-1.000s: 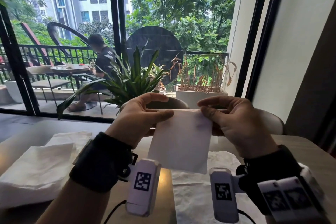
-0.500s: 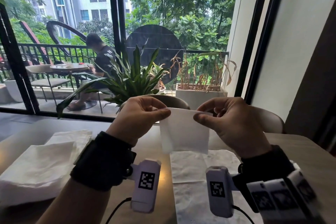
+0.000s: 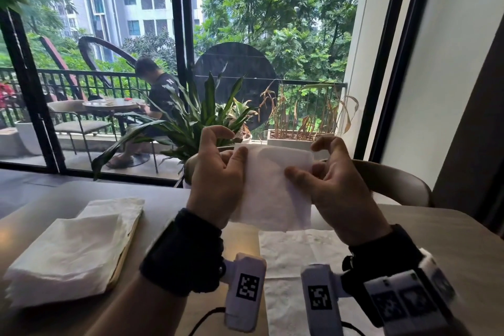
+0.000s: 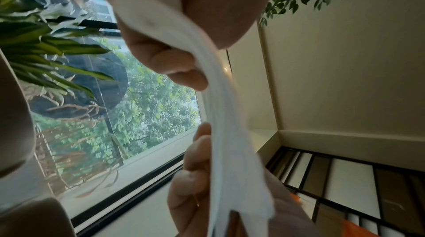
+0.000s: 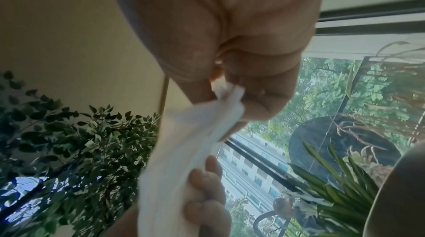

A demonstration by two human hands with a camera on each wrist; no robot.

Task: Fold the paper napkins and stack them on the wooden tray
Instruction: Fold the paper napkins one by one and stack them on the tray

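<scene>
I hold a white folded napkin (image 3: 272, 188) upright above the table, its top edge folded over. My left hand (image 3: 237, 161) grips its left edge, thumb on the front and fingers behind. My right hand (image 3: 305, 169) pinches the right edge the same way. In the left wrist view the napkin (image 4: 220, 113) runs edge-on between my left fingers (image 4: 161, 59) and the other hand. In the right wrist view my right fingertips (image 5: 264, 99) pinch the napkin (image 5: 184, 150). A stack of folded napkins (image 3: 68, 254) lies on the wooden tray (image 3: 124, 256) at the left.
An unfolded napkin (image 3: 300, 256) lies flat on the table (image 3: 450, 254) just below my hands. A chair back (image 3: 395, 180) stands across the table, a potted plant (image 3: 201, 123) behind it. Beyond the window a person (image 3: 161, 93) sits at a balcony table.
Both hands have moved from the napkin's top corners to its side edges, thumbs now on its front. The napkin looks smaller than a second ago.
</scene>
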